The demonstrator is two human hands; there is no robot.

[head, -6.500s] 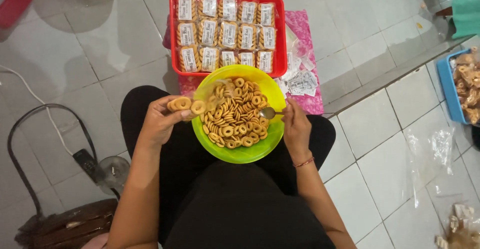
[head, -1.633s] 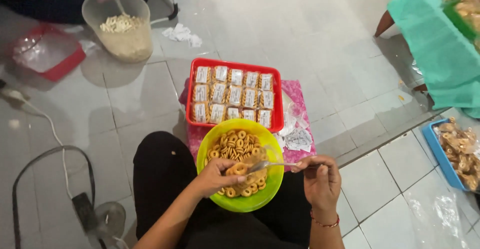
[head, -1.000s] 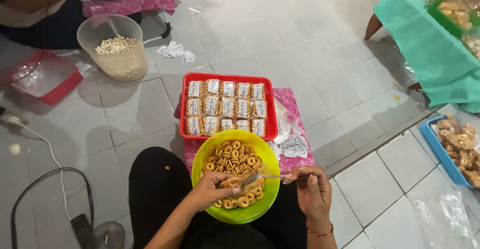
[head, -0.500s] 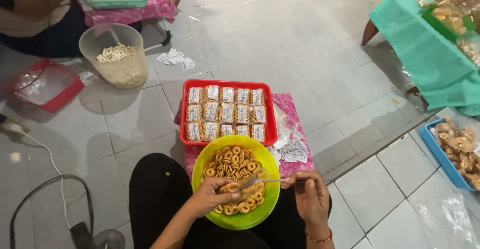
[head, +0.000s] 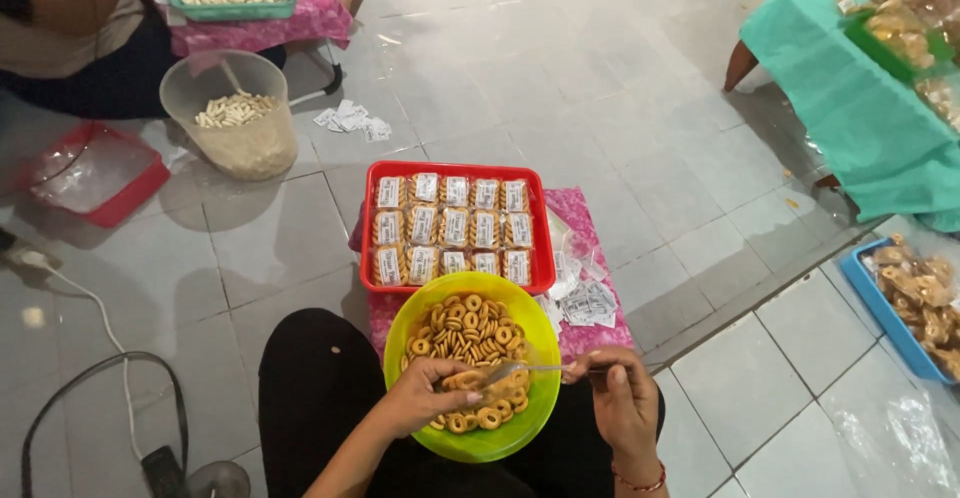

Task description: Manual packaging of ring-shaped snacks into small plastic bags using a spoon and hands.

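Left hand (head: 425,398) is over the lower left of the green bowl (head: 545,343), fingers curled around a small clear bag (head: 478,378) partly filled with ring cookies. The bag sits inside the bowl, mouth pointing right.

Right hand (head: 622,398) is just off the bowl's right rim, fingers closed on the handle of a metal spoon (head: 520,368). The spoon lies roughly level, with its bowl end at the bag's mouth; whether it carries anything, can't tell.

The green bowl rests on the person's lap at lower centre of frame, and is filled with loose ring cookies (head: 465,328) heaped mostly in its upper half.

Just above the bowl: red tray (head: 450,169) with three rows of sealed, labelled cookie packs (head: 452,223), sitting on a pink patterned surface (head: 590,218). Small paper labels (head: 585,303) are piled on that surface right of the tray.

Upper left of frame: clear tub (head: 235,113) of pale stick snacks on the tiled floor, a red-rimmed container (head: 95,173) to its left, and another person seated behind it. Right edge: blue tray (head: 890,308) of snacks, with a green cloth (head: 860,98) above it. Lower left: a black cable (head: 100,368) loops on the floor.
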